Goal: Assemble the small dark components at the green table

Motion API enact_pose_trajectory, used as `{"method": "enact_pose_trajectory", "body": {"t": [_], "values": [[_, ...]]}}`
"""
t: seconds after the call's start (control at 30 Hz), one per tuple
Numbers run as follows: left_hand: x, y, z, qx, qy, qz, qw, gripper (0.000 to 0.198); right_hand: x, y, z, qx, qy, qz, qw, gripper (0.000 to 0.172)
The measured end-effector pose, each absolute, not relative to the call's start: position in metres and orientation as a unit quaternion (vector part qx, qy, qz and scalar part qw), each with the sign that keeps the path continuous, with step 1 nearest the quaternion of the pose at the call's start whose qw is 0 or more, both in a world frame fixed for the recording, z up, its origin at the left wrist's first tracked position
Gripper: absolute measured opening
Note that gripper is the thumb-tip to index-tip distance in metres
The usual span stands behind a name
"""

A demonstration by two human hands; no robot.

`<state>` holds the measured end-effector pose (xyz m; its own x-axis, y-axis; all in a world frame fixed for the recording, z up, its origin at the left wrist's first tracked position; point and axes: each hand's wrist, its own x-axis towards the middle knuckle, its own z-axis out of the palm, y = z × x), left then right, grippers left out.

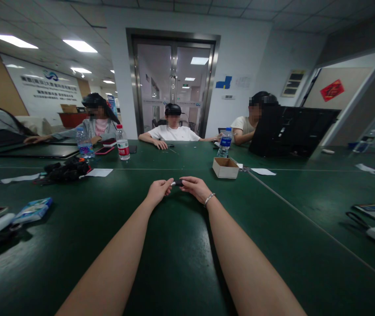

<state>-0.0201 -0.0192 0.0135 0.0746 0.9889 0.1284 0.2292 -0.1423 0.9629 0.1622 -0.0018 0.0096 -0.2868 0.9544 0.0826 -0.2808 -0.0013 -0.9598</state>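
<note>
A small black object with a pale, metallic-looking end (178, 182) is held between my two hands, just above the green table (174, 245). Its exact kind is too small to make out. My left hand (158, 192) pinches the pale end at its left. On the black end, the thumb and fingers of my right hand (196, 188) are closed; a silver bracelet (209, 199) circles that wrist. To the right, beyond my right hand, stands an open cardboard box (226, 171).
Water bottles (123, 142) and a black cable bundle (65, 170) stand or lie toward the left. Another bottle (224, 142) is behind the box. A blue packet (32, 210) lies near left. A black monitor (292, 131) stands at right. Several people sit around the table.
</note>
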Motion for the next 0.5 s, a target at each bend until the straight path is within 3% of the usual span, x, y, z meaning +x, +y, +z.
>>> {"method": "enact_pose_trajectory", "body": {"t": [0.5], "values": [[-0.0174, -0.0157, 0.0093, 0.593, 0.469, 0.495, 0.429, 0.041, 0.1606, -0.0003, 0.0082, -0.328, -0.487, 0.626, 0.513, 0.030]]}}
